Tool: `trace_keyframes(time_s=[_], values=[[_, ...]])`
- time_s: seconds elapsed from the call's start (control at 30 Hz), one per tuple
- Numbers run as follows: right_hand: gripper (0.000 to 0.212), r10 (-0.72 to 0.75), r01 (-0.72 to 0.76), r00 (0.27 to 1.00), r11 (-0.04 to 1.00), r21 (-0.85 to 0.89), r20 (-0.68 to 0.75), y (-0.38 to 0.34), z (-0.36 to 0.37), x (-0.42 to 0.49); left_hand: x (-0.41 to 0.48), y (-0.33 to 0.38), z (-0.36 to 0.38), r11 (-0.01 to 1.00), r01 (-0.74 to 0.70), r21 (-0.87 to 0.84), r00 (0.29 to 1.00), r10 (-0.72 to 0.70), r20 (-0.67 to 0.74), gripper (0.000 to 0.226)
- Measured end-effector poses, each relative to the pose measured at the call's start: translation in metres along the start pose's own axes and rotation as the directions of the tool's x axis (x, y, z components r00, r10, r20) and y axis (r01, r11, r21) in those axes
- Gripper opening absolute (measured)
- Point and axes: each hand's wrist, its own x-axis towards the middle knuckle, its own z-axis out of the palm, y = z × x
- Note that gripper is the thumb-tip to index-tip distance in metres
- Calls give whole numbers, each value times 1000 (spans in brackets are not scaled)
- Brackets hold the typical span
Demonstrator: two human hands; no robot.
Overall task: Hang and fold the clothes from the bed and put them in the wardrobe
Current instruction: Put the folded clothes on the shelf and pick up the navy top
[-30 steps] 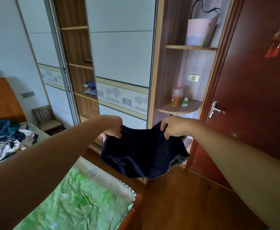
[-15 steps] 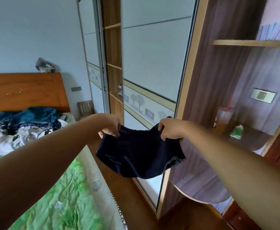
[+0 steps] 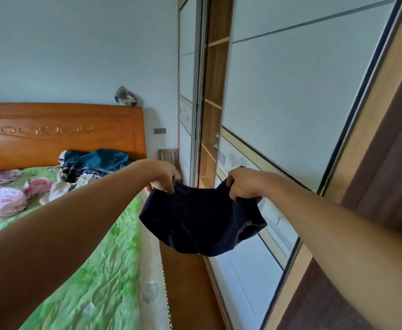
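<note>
A small dark navy garment (image 3: 201,223) hangs in the air between the bed and the wardrobe. My left hand (image 3: 163,178) grips its top edge on the left, and my right hand (image 3: 241,184) grips the top edge on the right. It sags below both hands. The bed (image 3: 95,270) with a green quilt lies at the left. A pile of clothes (image 3: 86,167) lies near the headboard, with a teal piece on top. The wardrobe's open section (image 3: 213,110) shows wooden shelves beside a white sliding door (image 3: 288,108).
Pink floral bedding (image 3: 3,203) lies at the far left of the bed. A wooden headboard (image 3: 59,134) stands against the wall. A small wooden stool (image 3: 169,156) sits in the corner by the wardrobe. A narrow strip of wood floor (image 3: 185,282) runs between bed and wardrobe.
The view has swung left, away from the red door and toward the headboard. Both hands keep the same hold on the navy garment, which now hangs in front of the sliding door.
</note>
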Motion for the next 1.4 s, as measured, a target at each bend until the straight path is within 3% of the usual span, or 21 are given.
trace_keyframes(time_s=[0.47,1.07,1.4], values=[[34,-63,63,998,998,1,29,-52,-82,347,305,-78,-141,995,64,77,998,-64,0,26],[36,-205,203,977,979,-33,-52,-99,-148,544,457,-148,-230,984,139,-107,984,-150,-93,16],[36,-135,141,979,990,27,-154,-138,-198,739,651,-193,-328,999,41,25,984,-36,-172,22]])
